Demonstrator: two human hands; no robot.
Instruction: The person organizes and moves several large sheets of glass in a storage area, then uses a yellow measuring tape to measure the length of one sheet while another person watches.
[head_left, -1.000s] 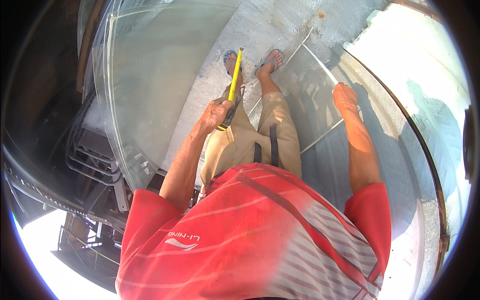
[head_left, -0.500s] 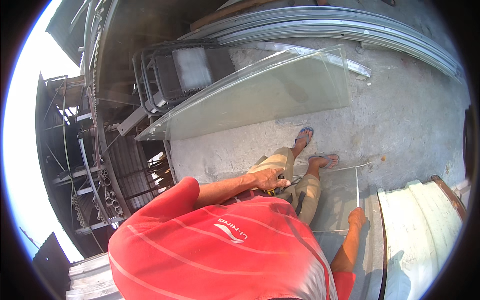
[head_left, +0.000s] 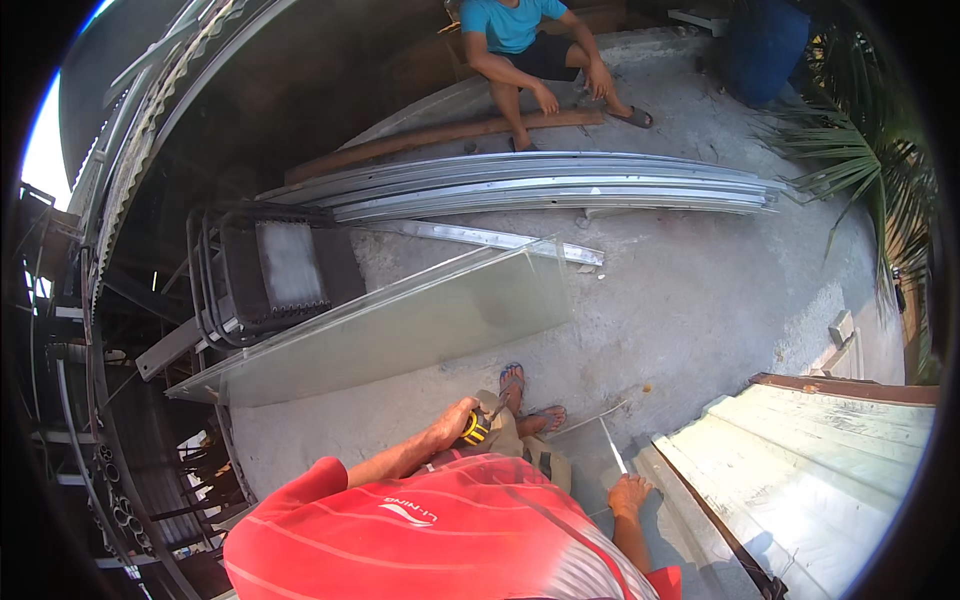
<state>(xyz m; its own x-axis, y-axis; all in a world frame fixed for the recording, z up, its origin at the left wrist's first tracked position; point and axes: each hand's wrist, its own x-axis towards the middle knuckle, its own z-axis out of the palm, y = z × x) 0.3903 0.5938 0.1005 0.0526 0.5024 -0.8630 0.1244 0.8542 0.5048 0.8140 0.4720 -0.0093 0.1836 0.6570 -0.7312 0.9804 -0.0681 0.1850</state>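
Note:
My left hand point(head_left: 456, 418) is at my waist, closed round a yellow and black tape measure point(head_left: 476, 428). Low on the right, my right hand point(head_left: 628, 494) is closed on a thin whitish stick point(head_left: 612, 446) that points away from me. Between and beyond my hands are my sandalled feet point(head_left: 513, 385) on the concrete. Ahead of my left hand, large greenish glass panes point(head_left: 400, 345) stand on edge, tilted. To the right of my right hand lie pale ribbed metal sheets point(head_left: 800, 470).
Long silver metal channels point(head_left: 540, 185) and a reddish wooden beam point(head_left: 440, 140) lie beyond the glass. A dark metal-framed chair point(head_left: 275, 270) is on the left. Far off, a person in a blue shirt point(head_left: 512, 25) sits near a blue barrel point(head_left: 765, 50) and palm fronds point(head_left: 850, 165).
My view has tilted up and turned right, bringing the seated person, barrel and palm into sight. The tape measure shows more clearly in my left hand. My right hand still grips the stick.

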